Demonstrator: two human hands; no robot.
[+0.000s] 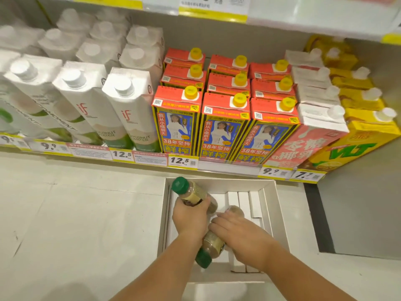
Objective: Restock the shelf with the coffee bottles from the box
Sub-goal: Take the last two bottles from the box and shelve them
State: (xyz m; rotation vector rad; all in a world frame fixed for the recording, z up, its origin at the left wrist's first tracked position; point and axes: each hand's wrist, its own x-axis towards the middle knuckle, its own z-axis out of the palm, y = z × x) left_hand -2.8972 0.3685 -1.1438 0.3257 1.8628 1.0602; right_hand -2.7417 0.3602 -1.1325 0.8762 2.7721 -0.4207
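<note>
Both hands were inside the white box (269,205) on the floor below the shelf (227,168). The left hand (191,218) was closed round a raised coffee bottle (191,191); the right hand (243,237) was wrapped over a lying bottle (211,246). Pickup was judged under way; lifting to the shelf was called for next.

green-capped coffee bottles (191,192) with tan contents lie in a white box (219,184) (plain inside), under red-topped cartons (176,122) with yellow caps.
</note>
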